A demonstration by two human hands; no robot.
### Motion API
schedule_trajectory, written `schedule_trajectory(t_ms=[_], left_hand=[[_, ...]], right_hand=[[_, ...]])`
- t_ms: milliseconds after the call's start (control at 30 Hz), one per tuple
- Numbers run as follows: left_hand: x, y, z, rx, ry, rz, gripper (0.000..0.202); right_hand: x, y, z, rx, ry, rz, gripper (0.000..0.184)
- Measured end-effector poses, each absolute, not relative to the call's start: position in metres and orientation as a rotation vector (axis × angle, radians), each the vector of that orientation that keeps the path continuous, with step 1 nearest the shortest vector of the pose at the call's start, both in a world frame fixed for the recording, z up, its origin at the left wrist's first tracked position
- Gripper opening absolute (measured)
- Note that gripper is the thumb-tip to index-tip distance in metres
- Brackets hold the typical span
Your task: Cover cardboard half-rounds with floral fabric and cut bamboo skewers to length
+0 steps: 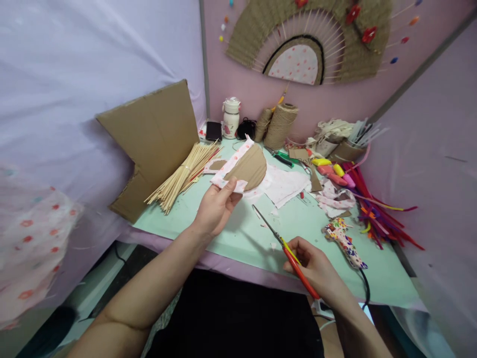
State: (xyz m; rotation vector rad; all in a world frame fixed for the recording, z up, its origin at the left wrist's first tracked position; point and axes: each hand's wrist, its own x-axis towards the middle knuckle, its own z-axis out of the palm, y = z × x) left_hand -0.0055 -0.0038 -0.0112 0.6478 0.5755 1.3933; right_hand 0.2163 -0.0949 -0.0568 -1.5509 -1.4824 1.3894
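My left hand [219, 206] pinches the lower edge of a half-round cardboard piece [249, 166] above the table. White fabric with pink dots [234, 159] is folded over its straight edge and one lower corner. In my right hand [311, 263] is a pair of scissors [285, 243] with red and yellow handles, the blades pointing up and left, apart from the cardboard. The blades look closed. Behind the cardboard piece, a larger sheet of the dotted fabric [288, 184] lies on the table.
A bundle of thin wooden sticks [182, 176] and a large cardboard sheet [156, 134] are on the left. Twine spools [281, 124], a white bottle [231, 119] and a phone [213, 131] stand behind. Rightward lie a glue gun [345, 243], fabric scraps [337, 197] and pipe cleaners [376, 214].
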Motion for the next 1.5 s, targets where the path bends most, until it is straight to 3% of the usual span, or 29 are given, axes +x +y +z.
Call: schedule_trajectory(t_ms=[367, 867, 1133, 1500], left_hand=[[0.001, -0.008, -0.009, 0.565, 0.532, 1.327, 0.032], [0.006, -0.014, -0.01, 0.585, 0.513, 1.267, 0.037], [0.007, -0.015, -0.01, 0.573, 0.53, 1.279, 0.036], [0.007, -0.017, -0.011, 0.568, 0.533, 1.282, 0.035]], right_hand=[[0.201, -0.096, -0.049, -1.347, -1.423, 1.645, 0.041], [0.2, -0.093, -0.04, -1.357, -1.378, 1.61, 0.029], [0.2, -0.093, -0.043, -1.362, -1.363, 1.58, 0.035], [0.2, -0.093, -0.043, -1.417, -1.386, 1.543, 0.029]])
